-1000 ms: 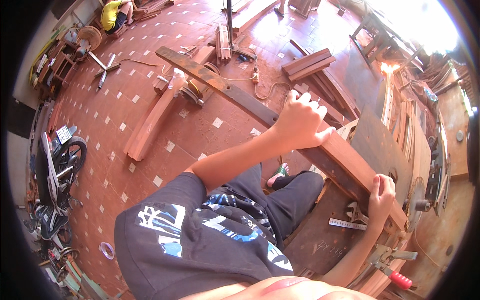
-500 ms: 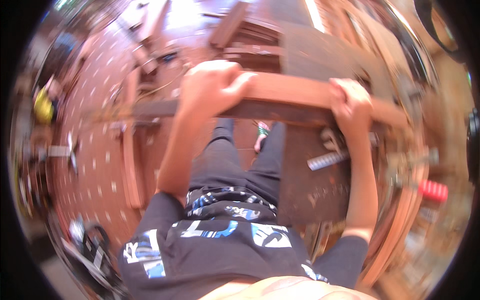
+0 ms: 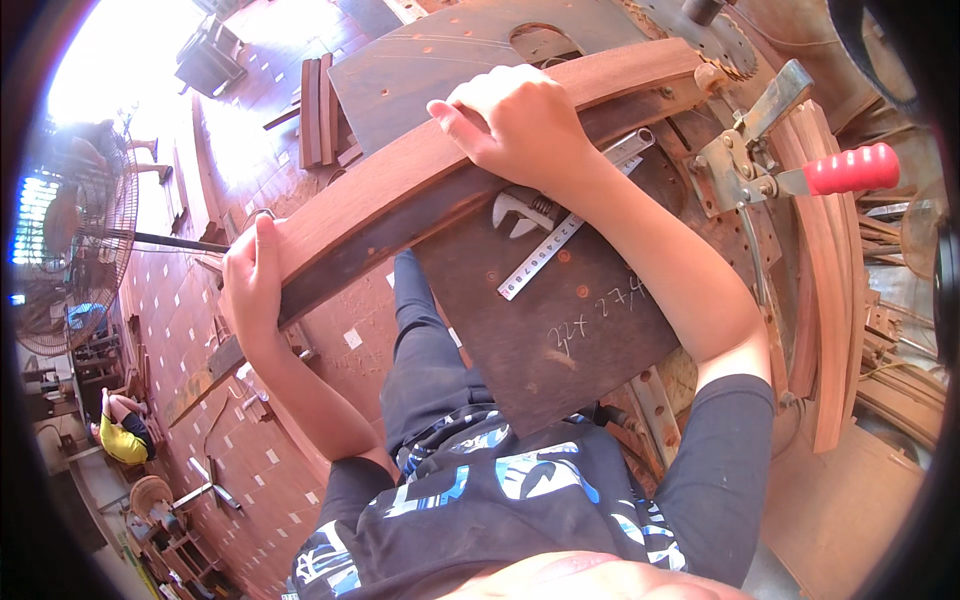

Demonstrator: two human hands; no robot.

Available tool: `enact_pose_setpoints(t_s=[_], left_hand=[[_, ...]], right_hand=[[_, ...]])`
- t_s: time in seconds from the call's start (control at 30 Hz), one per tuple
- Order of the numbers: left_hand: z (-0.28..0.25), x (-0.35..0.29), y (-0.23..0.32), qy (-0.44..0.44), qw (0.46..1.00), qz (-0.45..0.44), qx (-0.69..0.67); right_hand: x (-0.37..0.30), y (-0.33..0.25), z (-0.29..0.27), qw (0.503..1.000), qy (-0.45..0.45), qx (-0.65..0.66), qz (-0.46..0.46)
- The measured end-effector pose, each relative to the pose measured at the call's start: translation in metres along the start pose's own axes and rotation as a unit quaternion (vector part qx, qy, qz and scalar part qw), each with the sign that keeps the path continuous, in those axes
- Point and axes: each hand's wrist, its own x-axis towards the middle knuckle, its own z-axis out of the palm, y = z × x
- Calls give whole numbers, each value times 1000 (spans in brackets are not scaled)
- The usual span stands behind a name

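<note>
A long, slightly curved reddish-brown wooden plank [image 3: 380, 185] slants from lower left to upper right in front of me. Its left end is in the grip of my left hand [image 3: 252, 285], thumb on top. My right hand [image 3: 525, 125] is closed over the plank farther along, fingers over its far edge. Along the plank's near side runs a darker wooden strip [image 3: 375, 240]; whether the two are joined I cannot tell. Just below my right hand, an adjustable wrench [image 3: 522, 212] and a short white ruler [image 3: 545, 255] lie on the dark worktable [image 3: 600, 360].
A toothed circular saw blade [image 3: 738, 48] stands beyond the plank's right end. Near it is a toggle clamp with a red handle [image 3: 850, 170]. Curved planks [image 3: 825, 330] lean at the right. A fan [image 3: 75, 230] stands left; a person in yellow [image 3: 125, 435] is farther off.
My view has swung to the right. The plank is now slanted, its right end beside the saw blade. My hands are farther apart on it, the left at its end.
</note>
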Motion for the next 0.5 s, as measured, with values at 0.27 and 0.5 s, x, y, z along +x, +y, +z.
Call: enact_pose_setpoints(t_s=[0.27, 0.5], left_hand=[[17, -12, 27, 123, 962, 80, 232], [81, -24, 61, 208, 921, 140, 298]], right_hand=[[7, -4, 8, 1000, 22, 2, -17], [7, 0, 10, 998, 55, 10, -27]])
